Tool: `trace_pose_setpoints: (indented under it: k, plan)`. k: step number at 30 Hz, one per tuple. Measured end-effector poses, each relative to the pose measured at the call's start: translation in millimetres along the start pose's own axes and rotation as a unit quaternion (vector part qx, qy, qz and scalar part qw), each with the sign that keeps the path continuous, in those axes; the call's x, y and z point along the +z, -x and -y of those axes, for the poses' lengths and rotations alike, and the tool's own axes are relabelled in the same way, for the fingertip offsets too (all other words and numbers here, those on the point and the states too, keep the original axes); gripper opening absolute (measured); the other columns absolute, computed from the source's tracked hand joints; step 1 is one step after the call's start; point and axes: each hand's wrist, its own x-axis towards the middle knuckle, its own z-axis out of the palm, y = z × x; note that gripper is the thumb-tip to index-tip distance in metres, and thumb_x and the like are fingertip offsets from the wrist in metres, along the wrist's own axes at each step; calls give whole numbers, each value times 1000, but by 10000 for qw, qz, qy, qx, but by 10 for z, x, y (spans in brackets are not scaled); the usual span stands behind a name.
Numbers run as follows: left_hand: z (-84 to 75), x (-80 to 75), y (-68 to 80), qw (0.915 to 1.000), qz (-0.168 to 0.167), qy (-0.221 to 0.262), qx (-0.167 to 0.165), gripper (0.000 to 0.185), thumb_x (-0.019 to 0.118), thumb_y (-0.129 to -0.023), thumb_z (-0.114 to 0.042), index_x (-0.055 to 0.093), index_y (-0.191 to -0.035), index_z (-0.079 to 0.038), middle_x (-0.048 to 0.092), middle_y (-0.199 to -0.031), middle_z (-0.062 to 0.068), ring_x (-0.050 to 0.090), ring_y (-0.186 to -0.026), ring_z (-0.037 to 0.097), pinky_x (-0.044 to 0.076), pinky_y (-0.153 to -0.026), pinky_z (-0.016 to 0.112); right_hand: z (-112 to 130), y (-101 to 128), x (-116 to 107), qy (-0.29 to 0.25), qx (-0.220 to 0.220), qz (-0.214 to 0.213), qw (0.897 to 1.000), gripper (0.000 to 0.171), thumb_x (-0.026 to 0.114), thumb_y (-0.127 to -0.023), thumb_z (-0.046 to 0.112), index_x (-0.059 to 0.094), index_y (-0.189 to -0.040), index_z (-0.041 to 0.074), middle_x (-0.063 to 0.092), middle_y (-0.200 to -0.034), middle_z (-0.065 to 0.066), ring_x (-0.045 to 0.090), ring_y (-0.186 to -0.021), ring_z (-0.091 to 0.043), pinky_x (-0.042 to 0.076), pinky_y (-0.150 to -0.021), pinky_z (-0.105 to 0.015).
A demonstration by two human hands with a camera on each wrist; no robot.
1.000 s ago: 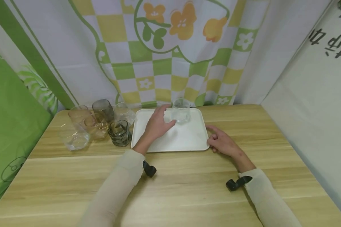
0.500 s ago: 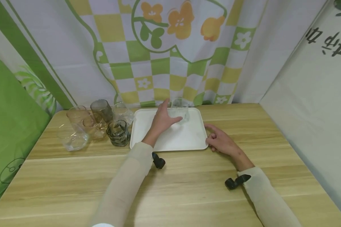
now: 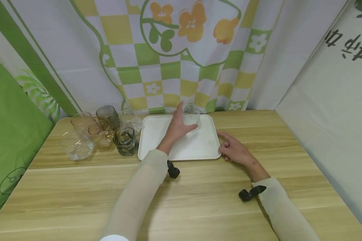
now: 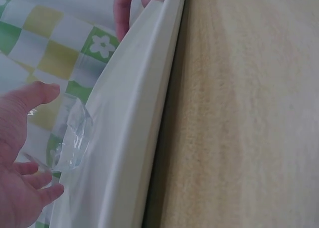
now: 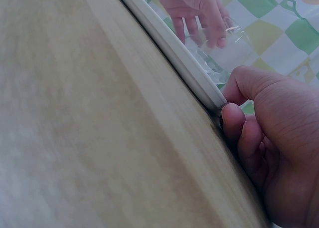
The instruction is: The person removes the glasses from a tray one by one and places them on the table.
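A clear drinking glass [image 3: 193, 114] stands near the back edge of a white rectangular tray [image 3: 199, 145]. Around the glass's left side my left hand [image 3: 178, 127] is spread, thumb toward the front and fingers behind. In the left wrist view the thumb [image 4: 42, 94] overlaps the glass [image 4: 72, 133], with the other fingers loosely extended at its other side. My right hand [image 3: 237, 151] pinches the tray's right edge near the front corner. In the right wrist view its thumb [image 5: 244, 83] lies at the tray rim [image 5: 197, 81], the other fingers curled below.
Left of the tray stand several glasses: a dark faceted glass [image 3: 125, 142], a grey tumbler [image 3: 108, 117], amber glass [image 3: 100, 134], pinkish glass [image 3: 82, 121] and clear glasses [image 3: 79, 149]. A patterned curtain [image 3: 175, 72] hangs behind the wooden table [image 3: 205, 201].
My left hand has moved right across the tray to the clear glass, its thumb coming in front of it. The right hand has kept its hold on the tray edge.
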Motion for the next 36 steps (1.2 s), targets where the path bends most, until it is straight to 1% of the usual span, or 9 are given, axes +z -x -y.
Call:
trace_pose_setpoints:
  k: [4, 9, 11, 14, 19, 23, 32, 36]
  plan:
    - [-8, 33, -6, 10000, 39, -77, 7, 116, 86, -87, -27, 2, -167, -22, 19, -168, 18, 28, -149, 39, 33, -116, 51, 0, -2, 1, -17, 10, 0, 10000, 69, 60, -94, 3, 35, -158, 9, 59, -72, -8, 55, -54, -17, 43, -46, -25]
    - [-34, 50, -2, 9996, -45, -279, 0, 117, 85, -87, -25, -1, -166, -27, 27, -163, 23, 38, -143, 43, 37, -113, 53, 12, 9, 6, -68, -9, 9, 10000, 68, 60, -94, 3, 36, -157, 9, 59, -72, -9, 55, -54, -17, 43, -45, -25]
    - [-47, 50, 0, 9994, -102, -341, 22, 116, 85, -87, -23, 2, -166, -26, 31, -161, 24, 41, -140, 44, 38, -113, 53, 15, 11, 7, -80, -15, 10, 10000, 68, 60, -94, 3, 36, -157, 10, 59, -72, -9, 55, -54, -17, 43, -45, -25]
    - [-55, 46, 1, 9991, -115, -414, 36, 110, 84, -88, -23, 6, -166, -24, 34, -159, 22, 42, -140, 43, 37, -113, 51, 16, 10, 4, -72, -12, -4, 10000, 68, 61, -94, 4, 36, -157, 9, 59, -72, -8, 55, -54, -17, 43, -45, -25]
    - [-64, 38, 5, 9989, -41, -458, -43, 102, 83, -90, -24, 13, -165, -23, 32, -161, 18, 41, -141, 41, 37, -113, 51, 10, 8, -5, -56, 7, 16, 10000, 68, 61, -94, 4, 36, -157, 8, 59, -71, -8, 55, -54, -17, 43, -45, -25]
    - [-68, 31, 12, 9988, -49, -470, -89, 100, 83, -90, -25, 16, -165, -23, 32, -161, 17, 42, -140, 41, 39, -112, 52, 0, 9, -6, -56, -10, 30, 10000, 68, 61, -94, 4, 35, -157, 7, 59, -72, -8, 54, -54, -17, 43, -45, -25]
    - [-40, 30, 12, 9983, -236, -540, 40, 98, 86, -87, -24, 22, -161, -21, 40, -155, 18, 49, -133, 41, 43, -108, 51, 3, 5, -1, -37, -30, 8, 10000, 69, 60, -93, 4, 35, -157, 7, 59, -71, -8, 55, -54, -17, 42, -45, -25]
    - [-47, 21, 31, 9981, -290, -536, 127, 97, 87, -85, -22, 25, -160, -18, 42, -152, 19, 51, -130, 41, 44, -106, 52, -1, 4, -2, -69, 17, 21, 10000, 69, 61, -93, 3, 35, -157, 7, 59, -71, -8, 55, -54, -17, 42, -45, -25]
